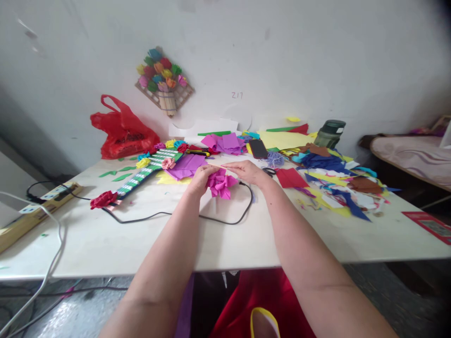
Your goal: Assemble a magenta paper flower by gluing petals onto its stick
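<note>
A bright magenta paper flower (pixel 221 184) with crumpled petals hangs just above the white table, below my two hands. My left hand (pixel 201 179) is closed at the flower's left side, its fingers curled around the upper edge. From the right, my right hand (pixel 246 171) reaches over with fingers pressed together, the tips meeting the left fingertips above the flower. Something thin and pale shows between the fingertips, too small to name. A black cable (pixel 225 223) loops under the flower and ends close to my right wrist; what it joins is hidden.
A green-and-white striped board (pixel 150 173) with paper flowers lies left, beside purple sheets (pixel 186 166). Behind are a red plastic bag (pixel 121 134) and a phone (pixel 258 149). Paper scraps (pixel 331 176) and a dark bottle (pixel 329 134) are right. A power strip (pixel 45 204) sits far left.
</note>
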Demonstrator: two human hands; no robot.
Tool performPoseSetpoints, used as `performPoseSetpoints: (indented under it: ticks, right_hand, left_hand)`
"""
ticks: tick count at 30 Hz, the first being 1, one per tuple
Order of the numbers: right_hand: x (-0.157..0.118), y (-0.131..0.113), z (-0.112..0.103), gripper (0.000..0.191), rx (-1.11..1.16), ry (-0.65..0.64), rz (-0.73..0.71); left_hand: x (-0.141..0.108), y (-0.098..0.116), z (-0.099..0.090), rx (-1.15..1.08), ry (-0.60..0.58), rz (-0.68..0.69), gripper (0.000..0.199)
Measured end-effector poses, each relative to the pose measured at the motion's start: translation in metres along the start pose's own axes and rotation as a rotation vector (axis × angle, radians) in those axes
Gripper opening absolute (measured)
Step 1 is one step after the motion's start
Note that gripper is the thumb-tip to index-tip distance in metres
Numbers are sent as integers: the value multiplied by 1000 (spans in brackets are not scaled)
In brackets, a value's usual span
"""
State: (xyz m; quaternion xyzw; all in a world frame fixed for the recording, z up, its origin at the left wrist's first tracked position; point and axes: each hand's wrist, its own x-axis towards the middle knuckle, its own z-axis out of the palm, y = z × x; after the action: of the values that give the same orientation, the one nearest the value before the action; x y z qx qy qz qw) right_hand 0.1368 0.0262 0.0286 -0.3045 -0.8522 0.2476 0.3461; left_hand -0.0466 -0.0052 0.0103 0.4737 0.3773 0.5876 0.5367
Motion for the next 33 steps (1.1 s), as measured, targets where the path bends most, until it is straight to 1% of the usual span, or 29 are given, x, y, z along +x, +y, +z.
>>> performPoseSetpoints:
  ticks: [4,6,9,12,21,27,33]
  right_hand:
    - [-1,-1,0,30,-49,-1,-31]
    - [-1,-3,0,30,-75,5,-39]
    - [-2,-8,-1,31,-152,1,-20]
    - [-3,-12,-2,33,-249,1,9]
    - [-4,-21,-4,37,-401,-14,21]
    - [-4,-24,-4,34,-375,-8,28]
    - [-2,-15,-2,33,-248,36,5]
  left_hand:
    - [-1,0,1,-21,-3,-4,20]
    - [-1,0,2,-59,21,-2,20]
    - [0,-1,2,-103,72,-18,22]
    - [1,-1,2,-96,94,-39,25]
    - [-2,0,3,-42,50,5,23]
    - [-1,0,3,-42,33,34,22]
    - [1,-3,-1,-27,23,54,22]
